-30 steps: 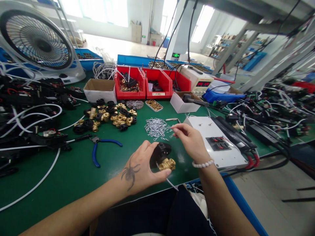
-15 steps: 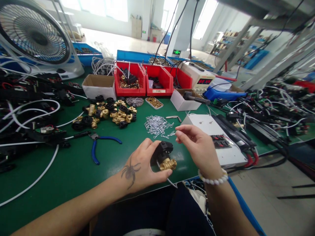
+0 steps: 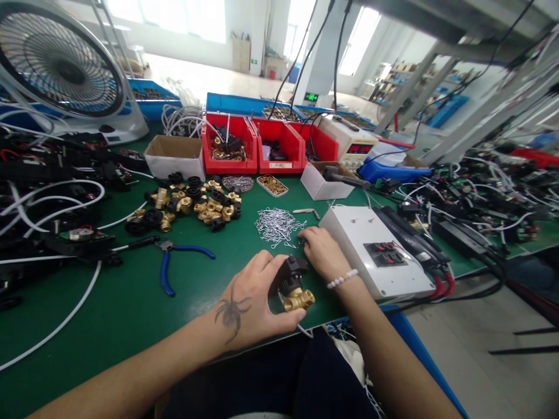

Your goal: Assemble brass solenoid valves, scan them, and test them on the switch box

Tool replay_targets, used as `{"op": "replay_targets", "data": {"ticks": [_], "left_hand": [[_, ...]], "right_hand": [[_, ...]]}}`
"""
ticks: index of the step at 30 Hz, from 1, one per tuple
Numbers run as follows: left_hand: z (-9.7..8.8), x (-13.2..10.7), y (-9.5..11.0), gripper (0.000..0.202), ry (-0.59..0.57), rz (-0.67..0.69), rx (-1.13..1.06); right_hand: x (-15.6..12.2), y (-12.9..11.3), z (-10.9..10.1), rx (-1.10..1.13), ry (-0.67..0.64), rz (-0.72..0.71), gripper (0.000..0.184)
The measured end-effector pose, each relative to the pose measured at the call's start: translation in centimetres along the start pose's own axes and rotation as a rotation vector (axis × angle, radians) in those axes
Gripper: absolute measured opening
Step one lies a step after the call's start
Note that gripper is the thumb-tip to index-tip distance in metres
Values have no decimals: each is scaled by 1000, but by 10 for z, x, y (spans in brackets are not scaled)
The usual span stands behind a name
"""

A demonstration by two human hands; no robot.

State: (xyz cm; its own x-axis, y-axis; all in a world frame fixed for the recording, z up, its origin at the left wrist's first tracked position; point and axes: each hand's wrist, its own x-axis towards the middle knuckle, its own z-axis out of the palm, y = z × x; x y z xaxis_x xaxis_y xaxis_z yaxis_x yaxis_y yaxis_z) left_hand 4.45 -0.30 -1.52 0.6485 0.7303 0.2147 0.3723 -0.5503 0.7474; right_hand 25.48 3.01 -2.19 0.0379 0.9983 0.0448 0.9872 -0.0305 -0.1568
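Brass and black: one valve [image 3: 293,286], brass base with black top, on the green bench [image 3: 131,314] near its front edge, about 6 o'clock of the pin pile.
Left hand [image 3: 251,302]: curled around the valve, thumb under the brass base, fingers over the black top; grip closed on it.
Right hand [image 3: 318,253]: knuckles up, fingers bent down on the bench at the valve's 1 o'clock, touching the black top; can't tell if it holds anything.
Bracelet: one white bead bracelet [image 3: 343,279] on the right wrist.
Pins: one loose pile of small metal pins [image 3: 276,224], at 12 o'clock of the valve, just beside the right fingertips; too many to count.
Pliers: one pair, blue handles [image 3: 174,262], at 9 o'clock of the left hand, well apart.
Fittings: one heap of brass and black parts [image 3: 192,206], at 11 o'clock; uncountable.
Red bins: three [image 3: 253,151], in a row at 12 o'clock, far side.
Cardboard boxes: two, one [image 3: 174,157] left of the bins, one [image 3: 321,177] right.
White box: one [image 3: 371,244], at 3 o'clock, just beside the right wrist.
Fan: one [image 3: 61,70], far at 10 o'clock.
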Motion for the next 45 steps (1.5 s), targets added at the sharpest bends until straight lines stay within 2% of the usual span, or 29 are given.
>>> {"op": "replay_targets", "data": {"ticks": [7, 12, 17, 19, 21, 23, 25, 27, 30, 35, 42, 45], "left_hand": [[-4, 2, 5, 53, -22, -22, -6], [0, 2, 1, 54, 1, 8, -3], [1, 0, 0, 58, 25, 16, -20], [2, -1, 1, 59, 40, 17, -19], [4, -1, 2, 58, 52, 29, -11], [5, -1, 2, 57, 57, 40, -2], [6, -1, 3, 56, 55, 44, 2], [5, 0, 3, 55, 47, 39, -1], [5, 0, 3, 56, 38, 29, -8], [4, 1, 3, 54, 43, 29, -7], [3, 1, 6, 54, 32, 30, -11], [3, 1, 4, 55, 35, 34, -8]], "right_hand": [[-14, -10, -17, -191, -207, -21, 14], [-21, -11, -17, -115, -165, -57, 20], [-41, -7, -22, 103, 29, -21, 31], [-53, -8, -29, 324, 122, -5, 28], [-65, -12, -37, 636, 178, -15, 23], [-74, -19, -42, 872, 164, -44, 18], [-80, -25, -44, 930, 95, -62, 15], [-84, -30, -42, 943, 71, -49, 12], [-86, -33, -37, 902, 139, -36, 9], [-86, -35, -35, 746, 196, -130, 6], [-84, -33, -34, 776, 135, -151, 7], [-84, -35, -35, 708, 205, -202, 9]]}}
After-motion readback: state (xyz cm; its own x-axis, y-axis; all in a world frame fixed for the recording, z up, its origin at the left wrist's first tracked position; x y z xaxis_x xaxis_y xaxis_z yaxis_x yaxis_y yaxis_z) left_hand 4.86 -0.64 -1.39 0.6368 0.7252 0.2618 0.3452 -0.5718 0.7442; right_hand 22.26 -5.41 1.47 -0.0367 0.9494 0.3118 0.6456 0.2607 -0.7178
